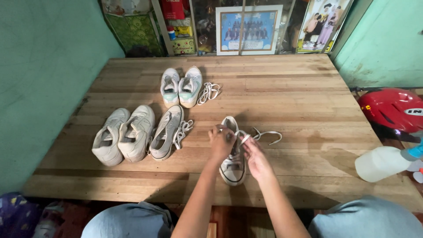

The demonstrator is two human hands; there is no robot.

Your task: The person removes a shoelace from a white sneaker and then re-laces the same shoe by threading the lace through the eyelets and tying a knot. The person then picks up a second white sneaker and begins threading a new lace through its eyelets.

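Two hands work the lace on a white canvas sneaker.

The left hand [221, 142] and the right hand [254, 158] meet over the white canvas sneaker [232, 163], which sits on the wooden table [308, 110] close to the near edge. The fingers of both hands are pinched on the white lace [265, 134]. One loose end curls away on the wood to the right, so this shoe does not look tied yet. Its match, the other canvas sneaker [167, 133], lies to the left with its lace hanging loose too. Beside that sits a pair of white leather sneakers [123, 134]. Farther back stands a pair of white and mint sneakers [181, 86], with a loose lace lying just beside them. A red helmet [390, 108] and a white spray bottle [381, 163] sit off to the right.
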